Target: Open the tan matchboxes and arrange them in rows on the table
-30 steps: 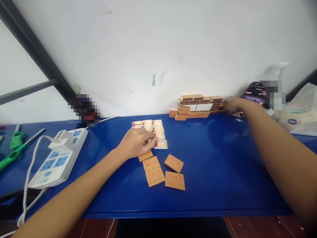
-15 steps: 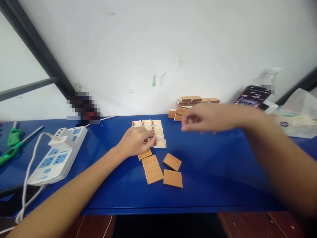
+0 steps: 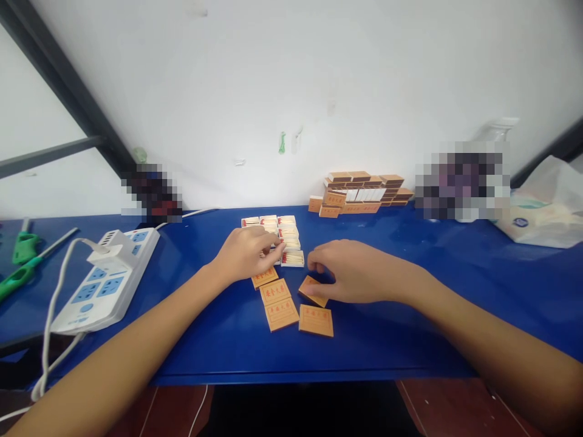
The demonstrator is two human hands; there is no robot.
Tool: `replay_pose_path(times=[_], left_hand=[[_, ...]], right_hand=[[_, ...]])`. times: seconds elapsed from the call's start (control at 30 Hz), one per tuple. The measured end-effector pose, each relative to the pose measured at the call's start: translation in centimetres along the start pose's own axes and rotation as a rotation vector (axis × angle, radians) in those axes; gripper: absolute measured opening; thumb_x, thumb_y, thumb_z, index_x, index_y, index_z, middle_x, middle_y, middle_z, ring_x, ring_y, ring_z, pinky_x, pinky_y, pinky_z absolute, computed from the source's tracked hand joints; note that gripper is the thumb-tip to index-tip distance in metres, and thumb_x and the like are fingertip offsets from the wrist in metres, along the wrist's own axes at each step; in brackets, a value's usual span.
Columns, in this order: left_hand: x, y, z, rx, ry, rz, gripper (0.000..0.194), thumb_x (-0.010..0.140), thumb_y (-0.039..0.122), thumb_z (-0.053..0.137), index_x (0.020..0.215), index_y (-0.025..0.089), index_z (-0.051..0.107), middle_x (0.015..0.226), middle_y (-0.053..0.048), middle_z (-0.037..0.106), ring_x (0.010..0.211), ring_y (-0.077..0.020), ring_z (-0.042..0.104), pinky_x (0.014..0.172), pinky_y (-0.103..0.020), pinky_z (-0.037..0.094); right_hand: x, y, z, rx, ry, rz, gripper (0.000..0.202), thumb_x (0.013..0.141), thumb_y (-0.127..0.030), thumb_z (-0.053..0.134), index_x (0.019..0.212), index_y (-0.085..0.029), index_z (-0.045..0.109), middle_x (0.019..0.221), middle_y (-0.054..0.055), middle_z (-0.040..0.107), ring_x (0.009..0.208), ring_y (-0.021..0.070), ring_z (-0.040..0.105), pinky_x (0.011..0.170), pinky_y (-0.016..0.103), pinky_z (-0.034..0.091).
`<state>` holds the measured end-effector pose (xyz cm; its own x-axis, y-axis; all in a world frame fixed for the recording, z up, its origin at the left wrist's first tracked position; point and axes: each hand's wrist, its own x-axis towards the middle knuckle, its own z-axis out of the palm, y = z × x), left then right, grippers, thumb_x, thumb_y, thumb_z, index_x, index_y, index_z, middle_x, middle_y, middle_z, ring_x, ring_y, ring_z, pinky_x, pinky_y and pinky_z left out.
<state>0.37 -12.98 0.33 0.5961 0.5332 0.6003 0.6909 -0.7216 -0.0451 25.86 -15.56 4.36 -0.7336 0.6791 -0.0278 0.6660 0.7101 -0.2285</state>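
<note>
On the blue table, my left hand rests with curled fingers on a cluster of open white match trays, pinching one of them. A tray of matches lies just right of its fingertips. My right hand sits to the right of that, its thumb and fingers closed around a tilted orange matchbox sleeve. Three more orange sleeves lie flat in front of my hands, one just below the held sleeve.
A stack of orange matchboxes stands against the white wall at the back. A white power strip with a cable lies at the left, green lighters beyond it. A plastic bag sits at the far right.
My right hand has come from the matchbox stack at the back right down to the loose orange sleeves. My left hand has stayed on the trays.
</note>
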Motion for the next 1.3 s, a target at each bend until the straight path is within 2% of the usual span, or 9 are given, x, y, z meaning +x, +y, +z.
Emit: replay_pose_path(times=[0.07, 0.23, 0.7, 0.83, 0.93, 1.03, 1.1, 1.2, 1.3], left_hand=[[0.0, 0.0, 0.0, -0.007, 0.002, -0.005, 0.033, 0.100, 0.033, 0.053, 0.077, 0.019, 0.072, 0.061, -0.001, 0.065, 0.057, -0.0141, 0.060, 0.055, -0.029, 0.043], [0.0, 0.1, -0.1, -0.005, 0.001, 0.004, 0.032, 0.100, 0.031, 0.054, 0.078, 0.018, 0.072, 0.061, -0.001, 0.065, 0.057, -0.0139, 0.059, 0.055, -0.029, 0.043], [0.0, 0.0, -0.3, -0.008, 0.009, -0.007, 0.032, 0.100, 0.032, 0.053, 0.079, 0.019, 0.073, 0.062, -0.001, 0.065, 0.057, -0.0136, 0.059, 0.055, -0.029, 0.044], [0.0, 0.0, -0.3, -0.001, 0.019, -0.003, 0.030, 0.100, 0.031, 0.053, 0.080, 0.019, 0.072, 0.063, -0.001, 0.067, 0.057, -0.0137, 0.059, 0.055, -0.028, 0.044], [-0.1, 0.0, -0.2, 0.005, 0.019, 0.004, 0.029, 0.099, 0.030, 0.053, 0.079, 0.018, 0.071, 0.063, -0.001, 0.067, 0.057, -0.0137, 0.059, 0.055, -0.029, 0.043], [0.0, 0.0, -0.2, 0.007, 0.019, 0.004, 0.030, 0.099, 0.030, 0.054, 0.077, 0.018, 0.071, 0.062, -0.001, 0.066, 0.056, -0.0137, 0.059, 0.054, -0.029, 0.042], [0.0, -0.1, -0.2, 0.003, 0.025, 0.002, 0.032, 0.100, 0.031, 0.054, 0.076, 0.018, 0.071, 0.061, -0.001, 0.065, 0.056, -0.0135, 0.059, 0.054, -0.028, 0.043], [0.0, -0.1, -0.2, 0.003, 0.033, 0.007, 0.034, 0.100, 0.031, 0.053, 0.073, 0.019, 0.070, 0.060, -0.001, 0.065, 0.056, -0.0131, 0.059, 0.054, -0.028, 0.042], [0.0, 0.0, -0.2, 0.004, 0.037, 0.024, 0.033, 0.100, 0.030, 0.053, 0.074, 0.019, 0.070, 0.061, -0.001, 0.065, 0.054, -0.0127, 0.058, 0.052, -0.028, 0.040]], right_hand=[[0.0, -0.6, -0.1, -0.016, -0.035, 0.024, 0.029, 0.088, -0.046, 0.063, 0.074, -0.021, 0.057, 0.079, 0.004, 0.065, 0.066, 0.0174, 0.053, 0.059, 0.031, 0.030], [0.0, -0.8, -0.1, -0.094, -0.018, 0.041, 0.016, 0.081, -0.029, 0.063, 0.072, -0.021, 0.052, 0.079, 0.005, 0.064, 0.065, 0.0170, 0.053, 0.059, 0.031, 0.029], [0.3, -0.5, 0.4, -0.051, 0.031, -0.065, 0.015, 0.091, -0.034, 0.067, 0.090, -0.019, 0.064, 0.095, 0.007, 0.067, 0.078, 0.0191, 0.059, 0.064, 0.030, 0.036], [0.0, -1.0, 0.1, 0.088, 0.108, -0.097, 0.021, 0.094, -0.041, 0.068, 0.095, -0.020, 0.068, 0.098, 0.006, 0.069, 0.086, 0.0198, 0.061, 0.071, 0.030, 0.041], [0.0, -1.1, -0.4, 0.245, 0.048, -0.128, 0.024, 0.095, -0.044, 0.066, 0.088, -0.022, 0.069, 0.082, 0.001, 0.069, 0.071, 0.0151, 0.059, 0.064, 0.028, 0.040], [0.9, 1.1, -0.6, 0.245, 0.059, -0.083, 0.023, 0.097, -0.040, 0.061, 0.085, -0.021, 0.069, 0.075, 0.000, 0.068, 0.064, 0.0142, 0.059, 0.062, 0.028, 0.040], [1.9, 4.0, -0.4, 0.089, 0.299, 0.076, 0.016, 0.093, -0.034, 0.063, 0.090, -0.020, 0.069, 0.080, 0.003, 0.069, 0.070, 0.0180, 0.061, 0.066, 0.030, 0.042], [3.3, 9.3, 0.2, -0.121, 0.635, 0.228, 0.021, 0.094, -0.032, 0.060, 0.106, -0.017, 0.068, 0.105, 0.013, 0.069, 0.097, 0.0289, 0.064, 0.080, 0.038, 0.048], [4.3, 13.3, 0.9, -0.189, 0.761, 0.291, 0.035, 0.095, -0.039, 0.060, 0.122, -0.017, 0.065, 0.120, 0.019, 0.063, 0.116, 0.0369, 0.059, 0.093, 0.048, 0.049]])
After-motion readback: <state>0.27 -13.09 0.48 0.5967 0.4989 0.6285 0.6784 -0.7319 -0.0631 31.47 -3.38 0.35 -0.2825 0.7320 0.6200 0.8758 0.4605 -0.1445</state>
